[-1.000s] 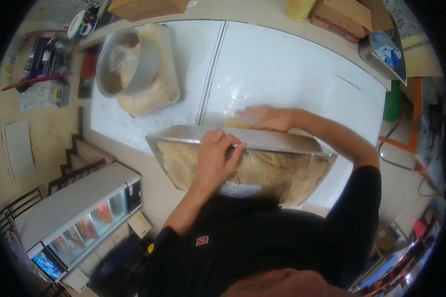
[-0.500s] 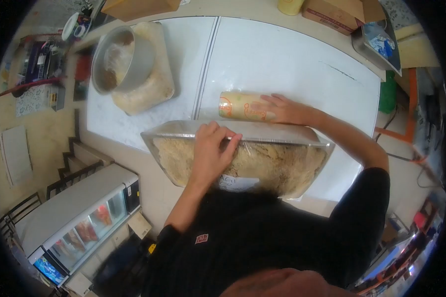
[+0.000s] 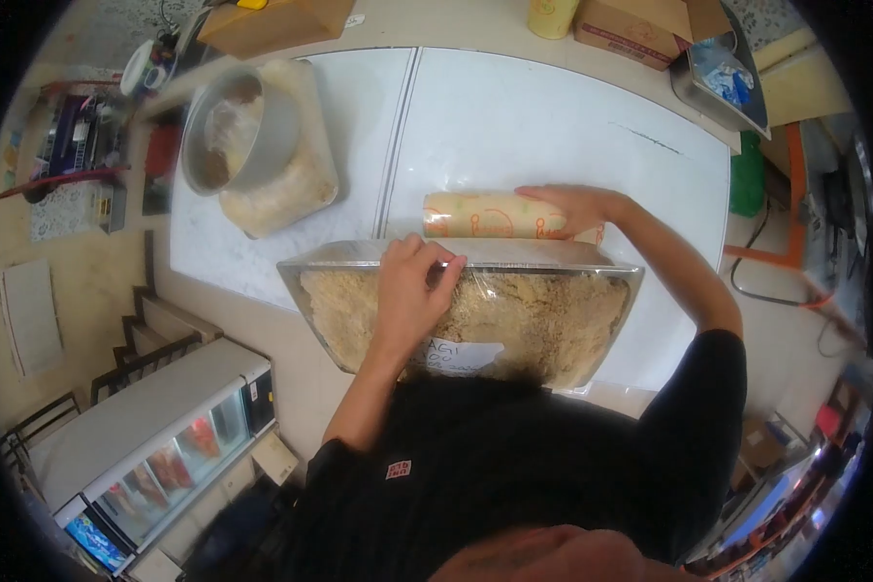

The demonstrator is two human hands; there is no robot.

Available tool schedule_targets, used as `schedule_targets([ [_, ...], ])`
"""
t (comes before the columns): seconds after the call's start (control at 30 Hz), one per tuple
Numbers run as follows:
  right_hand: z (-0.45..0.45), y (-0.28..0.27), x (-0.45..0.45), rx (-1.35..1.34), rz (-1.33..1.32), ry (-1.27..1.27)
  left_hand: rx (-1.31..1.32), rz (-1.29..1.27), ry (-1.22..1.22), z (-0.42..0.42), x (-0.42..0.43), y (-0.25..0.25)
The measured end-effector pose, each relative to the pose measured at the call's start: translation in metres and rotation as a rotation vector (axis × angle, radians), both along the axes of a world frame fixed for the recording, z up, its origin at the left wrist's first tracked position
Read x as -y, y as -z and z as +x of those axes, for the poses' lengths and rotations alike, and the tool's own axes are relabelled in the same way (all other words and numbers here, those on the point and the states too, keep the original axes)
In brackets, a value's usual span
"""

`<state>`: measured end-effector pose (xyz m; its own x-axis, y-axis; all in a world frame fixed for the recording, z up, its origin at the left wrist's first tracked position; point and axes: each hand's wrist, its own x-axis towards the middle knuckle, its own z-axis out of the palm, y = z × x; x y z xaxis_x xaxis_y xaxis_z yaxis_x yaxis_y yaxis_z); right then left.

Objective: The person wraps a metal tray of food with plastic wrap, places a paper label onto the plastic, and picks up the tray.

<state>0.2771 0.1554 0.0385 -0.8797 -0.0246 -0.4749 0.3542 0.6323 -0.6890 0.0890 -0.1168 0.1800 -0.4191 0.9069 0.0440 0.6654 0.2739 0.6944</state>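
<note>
A deep metal tray (image 3: 553, 254) of crumbly light-brown food stands tipped on its side against my body, its mouth covered with clear film and a handwritten paper label (image 3: 456, 357) under it. My left hand (image 3: 412, 291) is closed on the tray's upper rim, thumb and fingers pinched over the film there. Just beyond the tray, a roll of cling film (image 3: 470, 215) with orange print lies on the white table. My right hand (image 3: 577, 209) grips the roll near its right end, fingers over the far side and thumb on the near side.
On the white table (image 3: 533, 116), a round metal pot (image 3: 281, 126) rests on a filled, wrapped tray (image 3: 315, 179) at left. Along the back are cardboard boxes (image 3: 630, 29), a yellowish roll (image 3: 551, 17) and a metal container (image 3: 703, 92). A display freezer (image 3: 165, 427) stands lower left.
My right hand has moved right along the roll and now spans it, where it lay flatter before. The tray has tilted slightly; my left hand keeps its hold on the rim.
</note>
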Motion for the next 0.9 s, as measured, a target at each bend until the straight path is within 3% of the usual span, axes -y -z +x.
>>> schedule_targets([
  [0.07, -0.001, -0.009, 0.008, 0.044, -0.073, 0.059, 0.0, -0.004, 0.005, 0.002, 0.003, -0.001],
  [0.17, 0.003, -0.027, 0.001, 0.086, 0.032, 0.046, -0.004, 0.004, 0.009, -0.002, 0.001, -0.002],
  [0.27, 0.021, -0.014, -0.002, 0.087, 0.054, 0.167, -0.008, 0.021, -0.001, 0.0, 0.002, 0.002],
  [0.37, 0.008, 0.006, 0.015, -0.223, 0.195, 0.057, -0.015, 0.012, -0.013, -0.001, -0.002, 0.003],
  [0.57, -0.035, 0.031, 0.028, -0.181, -0.166, 0.048, -0.003, -0.038, -0.008, -0.005, -0.008, 0.004],
  [0.7, -0.014, -0.005, -0.014, -0.163, 0.271, 0.077, 0.009, -0.022, -0.004, -0.007, -0.01, 0.013],
  [0.8, 0.007, -0.023, -0.007, -0.081, 0.452, 0.169, 0.013, -0.02, 0.011, -0.014, -0.019, 0.021],
  [0.83, 0.015, -0.018, -0.001, -0.161, 0.454, 0.199, 0.037, -0.037, 0.008, -0.014, -0.022, 0.022],
  [0.9, 0.012, -0.029, -0.01, 0.085, 0.157, 0.303, 0.064, -0.066, 0.015, -0.02, -0.026, 0.032],
])
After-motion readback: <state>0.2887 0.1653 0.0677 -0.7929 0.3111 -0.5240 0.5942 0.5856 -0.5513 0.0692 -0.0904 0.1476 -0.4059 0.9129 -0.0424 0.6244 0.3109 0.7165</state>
